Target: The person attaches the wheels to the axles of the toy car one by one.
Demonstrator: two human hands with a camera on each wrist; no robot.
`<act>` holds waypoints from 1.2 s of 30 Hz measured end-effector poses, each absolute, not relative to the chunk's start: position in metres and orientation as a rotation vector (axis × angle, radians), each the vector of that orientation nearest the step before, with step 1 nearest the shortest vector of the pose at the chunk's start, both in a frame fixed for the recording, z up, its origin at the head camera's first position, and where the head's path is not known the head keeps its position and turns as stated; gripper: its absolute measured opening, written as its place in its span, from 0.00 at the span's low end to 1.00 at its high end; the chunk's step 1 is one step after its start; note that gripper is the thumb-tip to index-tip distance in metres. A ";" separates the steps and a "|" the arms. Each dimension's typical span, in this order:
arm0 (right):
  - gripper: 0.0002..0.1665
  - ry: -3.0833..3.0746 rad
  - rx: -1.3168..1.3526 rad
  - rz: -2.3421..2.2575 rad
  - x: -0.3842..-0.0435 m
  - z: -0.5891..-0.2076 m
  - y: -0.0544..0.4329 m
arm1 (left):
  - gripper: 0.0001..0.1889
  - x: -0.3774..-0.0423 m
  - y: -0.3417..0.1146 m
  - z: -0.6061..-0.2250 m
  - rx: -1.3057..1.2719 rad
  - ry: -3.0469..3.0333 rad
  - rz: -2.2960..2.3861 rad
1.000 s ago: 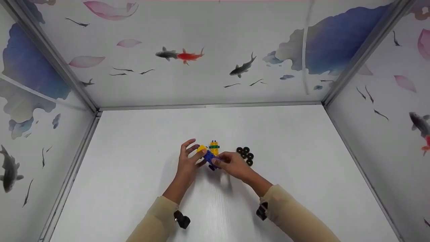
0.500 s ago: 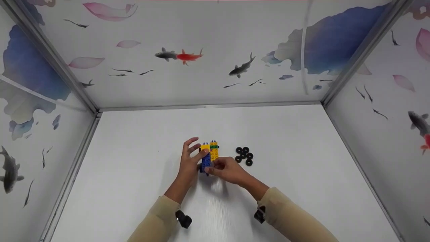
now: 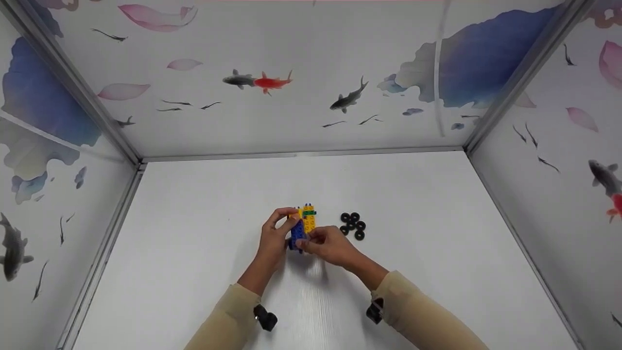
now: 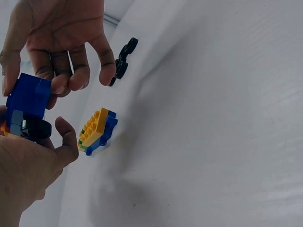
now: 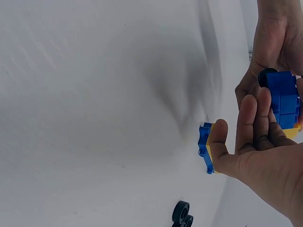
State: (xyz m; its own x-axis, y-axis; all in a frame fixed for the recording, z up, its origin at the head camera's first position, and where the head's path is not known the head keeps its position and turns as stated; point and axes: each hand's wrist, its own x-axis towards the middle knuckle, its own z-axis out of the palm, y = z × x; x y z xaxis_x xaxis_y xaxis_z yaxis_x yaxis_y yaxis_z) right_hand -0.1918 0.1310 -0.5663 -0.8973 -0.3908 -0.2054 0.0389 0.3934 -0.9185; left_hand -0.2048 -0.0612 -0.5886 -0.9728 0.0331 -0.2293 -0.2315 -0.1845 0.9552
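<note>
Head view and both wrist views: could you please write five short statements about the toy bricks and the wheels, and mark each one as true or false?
1. The left grip and the right grip both hold the blue-and-yellow brick assembly. True.
2. The held assembly has no wheel. False: a black toy wheel sits at its side.
3. The yellow brick assembly with a green strip rests on the white table. True.
4. The loose wheels lie in a straight row. False: the loose black toy wheels lie in a cluster.
5. In the head view, this cluster is to the right of both brick assemblies. True.
</note>
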 end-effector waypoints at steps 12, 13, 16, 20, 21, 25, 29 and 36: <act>0.21 2.324 -0.232 -1.503 -0.193 -0.568 0.132 | 0.24 -0.202 -0.067 -0.587 -0.099 1.775 2.194; 0.21 2.328 -0.226 -1.501 -0.193 -0.568 0.132 | 0.25 -0.202 -0.068 -0.587 -0.085 1.767 2.180; 0.22 2.338 -0.219 -1.500 -0.194 -0.568 0.134 | 0.27 -0.201 -0.071 -0.589 -0.055 1.752 2.134; 0.23 2.345 -0.211 -1.498 -0.194 -0.569 0.135 | 0.30 -0.200 -0.075 -0.590 -0.024 1.721 2.096; 0.23 2.346 -0.211 -1.498 -0.194 -0.569 0.135 | 0.30 -0.199 -0.075 -0.590 -0.017 1.715 2.090; 0.23 2.346 -0.208 -1.497 -0.194 -0.571 0.136 | 0.31 -0.198 -0.077 -0.590 0.022 1.724 2.064; 0.22 2.343 -0.218 -1.501 -0.194 -0.571 0.136 | 0.32 -0.198 -0.079 -0.591 0.050 1.746 2.040; 0.25 2.375 -0.288 -1.474 -0.194 -0.569 0.140 | 0.36 -0.200 -0.082 -0.590 0.097 1.766 2.032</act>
